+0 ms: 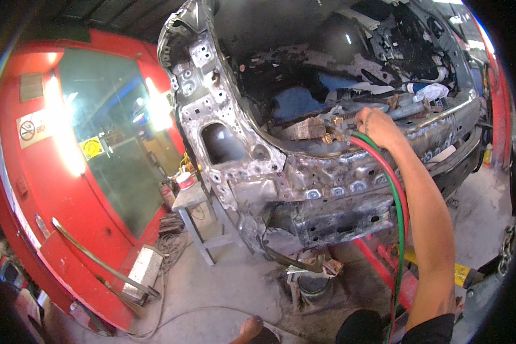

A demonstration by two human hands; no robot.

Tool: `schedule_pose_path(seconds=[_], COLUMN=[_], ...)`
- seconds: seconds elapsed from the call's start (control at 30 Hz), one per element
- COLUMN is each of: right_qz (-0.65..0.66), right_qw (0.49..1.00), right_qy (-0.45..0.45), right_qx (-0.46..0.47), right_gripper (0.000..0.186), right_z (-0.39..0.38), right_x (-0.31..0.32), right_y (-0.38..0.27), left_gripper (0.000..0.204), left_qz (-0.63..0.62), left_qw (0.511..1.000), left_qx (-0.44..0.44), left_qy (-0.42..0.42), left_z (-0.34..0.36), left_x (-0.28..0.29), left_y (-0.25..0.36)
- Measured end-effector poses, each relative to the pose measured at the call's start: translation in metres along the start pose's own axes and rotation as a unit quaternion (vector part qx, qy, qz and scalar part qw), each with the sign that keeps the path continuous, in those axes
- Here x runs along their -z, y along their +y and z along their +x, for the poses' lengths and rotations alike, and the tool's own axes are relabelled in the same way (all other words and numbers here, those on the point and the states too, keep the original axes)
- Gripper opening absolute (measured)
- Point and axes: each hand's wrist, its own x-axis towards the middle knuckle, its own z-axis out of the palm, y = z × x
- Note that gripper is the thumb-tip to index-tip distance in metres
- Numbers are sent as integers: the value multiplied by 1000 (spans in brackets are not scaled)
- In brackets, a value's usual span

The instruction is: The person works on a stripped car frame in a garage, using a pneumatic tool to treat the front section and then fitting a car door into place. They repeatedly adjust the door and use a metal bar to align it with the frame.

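My right arm reaches forward to the stripped rear body panel of a car. There my right hand is closed around a gas torch with brass fittings, its fingers hiding much of the torch body. A red hose and a green hose run from it down past my forearm. Beside the fittings, a rough brownish block rests on the panel's upper edge. Low in the picture, my left hand is small and partly cut off by my dark sleeve; its fingers are unclear.
The car's open rear holds loose debris and a crumpled white cloth. A grey metal stand stands left of the car, with a bucket below the bumper area. A cable crosses the floor. Red-framed glass lies left.
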Motion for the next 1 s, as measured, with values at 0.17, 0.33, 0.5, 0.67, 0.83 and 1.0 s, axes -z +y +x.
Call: schedule_pose_path(seconds=[0.17,0.33,0.5,0.67,0.83,1.0], right_qz=[14,13,7,5,-8,-7], right_qw=[1000,1000,999,1000,999,999], right_qy=[2,6,-4,30,-12,-17], right_qx=[-25,-21,-33,2,-32,-29], right_gripper=[21,21,23,23,25,27], right_z=[0,0,-1,-3,-1,1], right_x=[-1,-2,6,-1,4,5], right_y=[0,1,-8,-4,-6,-15], left_gripper=[35,37,39,41,37,32], left_qz=[2,20,36,44,48,84], left_qw=[999,997,996,997,992,995], left_qx=[41,61,67,57,97,21], left_qy=[-22,-32,-41,-26,-68,-46], left_z=[2,-9,-13,-3,-10,-34], left_x=[3,23,25,-2,24,52], left_y=[13,34,39,5,35,52])
